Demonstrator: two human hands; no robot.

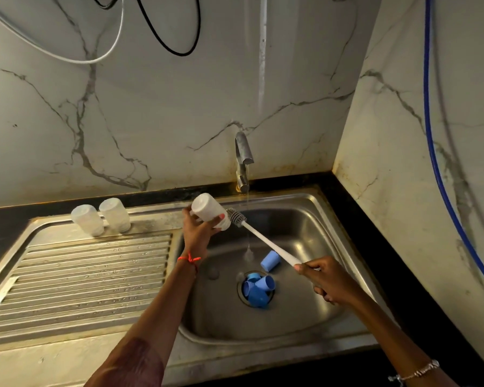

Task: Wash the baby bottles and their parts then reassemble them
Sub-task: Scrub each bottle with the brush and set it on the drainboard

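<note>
My left hand (199,229) grips a white baby bottle (208,209) on its side over the sink basin, mouth pointing right. My right hand (323,277) holds the white handle of a bottle brush (266,241); its grey bristle head (236,217) is just at the bottle's mouth. Two more clear bottles (86,220) (115,214) stand upside down on the back of the drainboard. Several blue caps (259,289) lie over the drain, and one blue cap (270,261) lies apart beside them.
A thin stream of water runs from the tap (243,155) into the steel sink (299,219). The ribbed drainboard (90,275) lies to the left. Marble walls close in behind and at the right, with hoses hanging on them.
</note>
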